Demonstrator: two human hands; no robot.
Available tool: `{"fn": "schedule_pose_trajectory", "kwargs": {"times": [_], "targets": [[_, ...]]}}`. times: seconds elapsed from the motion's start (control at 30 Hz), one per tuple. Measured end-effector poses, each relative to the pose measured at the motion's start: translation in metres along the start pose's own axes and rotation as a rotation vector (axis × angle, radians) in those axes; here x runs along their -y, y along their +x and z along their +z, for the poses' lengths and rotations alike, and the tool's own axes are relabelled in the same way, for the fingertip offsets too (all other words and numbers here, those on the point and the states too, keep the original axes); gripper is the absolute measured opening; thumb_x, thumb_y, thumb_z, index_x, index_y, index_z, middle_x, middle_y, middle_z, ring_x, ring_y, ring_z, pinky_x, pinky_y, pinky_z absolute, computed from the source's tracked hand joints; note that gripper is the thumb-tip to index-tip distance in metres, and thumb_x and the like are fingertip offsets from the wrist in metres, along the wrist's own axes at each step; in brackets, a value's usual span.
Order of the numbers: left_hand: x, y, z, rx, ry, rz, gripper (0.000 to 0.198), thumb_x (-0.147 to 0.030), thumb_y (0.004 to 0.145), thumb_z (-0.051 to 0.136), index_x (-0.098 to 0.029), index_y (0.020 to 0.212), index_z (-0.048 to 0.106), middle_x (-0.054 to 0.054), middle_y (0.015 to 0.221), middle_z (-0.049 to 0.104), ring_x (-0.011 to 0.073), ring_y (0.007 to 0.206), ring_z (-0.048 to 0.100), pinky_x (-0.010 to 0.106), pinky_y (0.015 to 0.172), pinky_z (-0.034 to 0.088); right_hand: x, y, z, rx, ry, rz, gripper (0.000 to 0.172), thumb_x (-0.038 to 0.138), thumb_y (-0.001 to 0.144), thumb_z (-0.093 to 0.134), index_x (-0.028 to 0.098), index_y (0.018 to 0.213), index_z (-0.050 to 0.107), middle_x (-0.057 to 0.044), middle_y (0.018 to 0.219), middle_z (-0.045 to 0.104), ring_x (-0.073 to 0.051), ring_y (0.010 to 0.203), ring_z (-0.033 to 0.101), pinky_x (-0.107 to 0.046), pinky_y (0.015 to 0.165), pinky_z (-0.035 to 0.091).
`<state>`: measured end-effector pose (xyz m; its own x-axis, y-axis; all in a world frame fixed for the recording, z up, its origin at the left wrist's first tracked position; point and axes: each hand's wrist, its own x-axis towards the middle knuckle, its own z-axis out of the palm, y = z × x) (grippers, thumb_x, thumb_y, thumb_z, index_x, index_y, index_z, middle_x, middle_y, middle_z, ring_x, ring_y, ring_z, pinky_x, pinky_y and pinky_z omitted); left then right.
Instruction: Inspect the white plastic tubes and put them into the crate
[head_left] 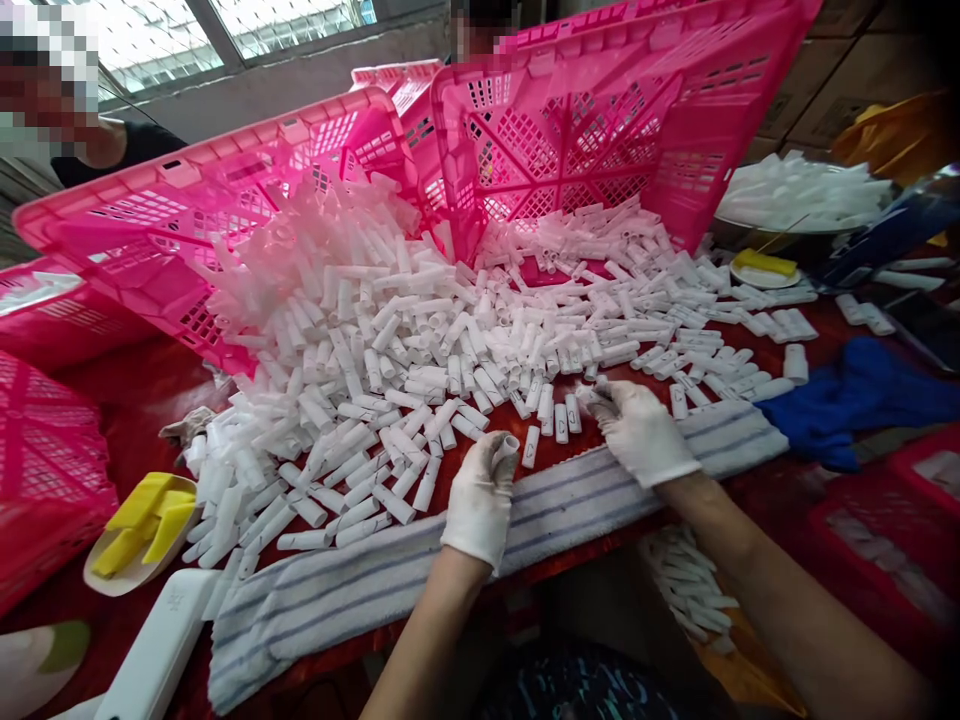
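Note:
My left hand (480,500), in a white glove, is closed round a short white tube (507,447) held with its open end up. To the right, my right hand (641,430), gloved too, has its thumb and fingers pinched on something small and whitish, too blurred to name. A large heap of white tubes (420,330) spreads over the red table in front of both hands. Several tubes with dark marks (561,422) lie between the hands. Under the wrists a striped towel (337,590) runs along the table's front edge.
Pink crates (600,120) stand tipped behind the heap. At the left are a dish of yellow pieces (146,525) and a white device (161,640). A blue cloth (855,395) and a plate with a yellow block (765,265) lie right. Two people are beyond the crates.

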<state>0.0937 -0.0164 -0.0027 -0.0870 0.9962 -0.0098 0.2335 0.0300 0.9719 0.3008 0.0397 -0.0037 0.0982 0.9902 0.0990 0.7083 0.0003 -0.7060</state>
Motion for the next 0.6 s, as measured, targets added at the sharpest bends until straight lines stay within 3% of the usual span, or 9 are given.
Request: {"fn": "schedule_pose_trajectory", "kwargs": {"times": [0.1, 0.17, 0.27, 0.37, 0.47, 0.6], "targets": [[-0.010, -0.003, 0.007, 0.039, -0.070, -0.047, 0.028, -0.038, 0.089, 0.055, -0.016, 0.106, 0.059, 0.008, 0.103, 0.065, 0.0170, 0.096, 0.062, 0.030, 0.091, 0.047, 0.028, -0.018, -0.004, 0.215, 0.658, 0.112, 0.042, 0.052, 0.077, 0.067, 0.022, 0.106, 0.067, -0.007, 0.100, 0.070, -0.021, 0.086, 0.064, -0.034, 0.076, 0.050], [-0.012, -0.005, 0.008, 0.066, -0.046, -0.055, 0.030, -0.041, 0.088, 0.056, -0.016, 0.105, 0.060, 0.008, 0.101, 0.065, 0.0171, 0.094, 0.063, 0.030, 0.088, 0.049, 0.043, -0.026, -0.005, 0.311, 0.835, 0.143, 0.040, 0.050, 0.070, 0.074, 0.022, 0.098, 0.071, -0.005, 0.097, 0.071, -0.016, 0.077, 0.062, -0.029, 0.069, 0.049], [-0.013, -0.009, 0.006, 0.073, 0.056, -0.001, 0.029, -0.041, 0.086, 0.060, -0.017, 0.102, 0.064, 0.008, 0.103, 0.065, 0.0178, 0.094, 0.062, 0.031, 0.089, 0.048, 0.053, -0.027, -0.004, 0.364, 0.887, 0.153, 0.035, 0.049, 0.069, 0.076, 0.018, 0.087, 0.072, -0.004, 0.084, 0.069, -0.011, 0.063, 0.053, -0.026, 0.058, 0.043], [-0.012, -0.013, 0.004, 0.078, -0.010, 0.004, 0.029, -0.039, 0.087, 0.059, -0.018, 0.106, 0.064, 0.008, 0.105, 0.066, 0.0172, 0.093, 0.063, 0.030, 0.087, 0.049, 0.053, -0.024, -0.006, 0.434, 0.872, 0.132, 0.035, 0.048, 0.072, 0.074, 0.017, 0.087, 0.071, -0.001, 0.074, 0.063, -0.009, 0.057, 0.047, -0.025, 0.054, 0.039], [-0.012, -0.015, 0.001, 0.112, -0.111, -0.022, 0.029, -0.039, 0.089, 0.056, -0.018, 0.109, 0.062, 0.007, 0.105, 0.067, 0.0169, 0.094, 0.063, 0.029, 0.087, 0.049, 0.050, -0.021, -0.012, 0.464, 0.782, 0.076, 0.035, 0.049, 0.075, 0.070, 0.017, 0.089, 0.069, -0.001, 0.076, 0.062, -0.011, 0.062, 0.049, -0.026, 0.059, 0.041], [-0.017, -0.016, -0.003, 0.122, 0.003, -0.020, 0.028, -0.036, 0.085, 0.062, -0.018, 0.106, 0.064, 0.007, 0.103, 0.068, 0.0178, 0.094, 0.063, 0.030, 0.087, 0.048, 0.049, -0.017, -0.017, 0.488, 0.566, -0.013, 0.035, 0.053, 0.078, 0.065, 0.018, 0.080, 0.064, -0.001, 0.075, 0.061, -0.016, 0.073, 0.055, -0.029, 0.069, 0.045]]}}
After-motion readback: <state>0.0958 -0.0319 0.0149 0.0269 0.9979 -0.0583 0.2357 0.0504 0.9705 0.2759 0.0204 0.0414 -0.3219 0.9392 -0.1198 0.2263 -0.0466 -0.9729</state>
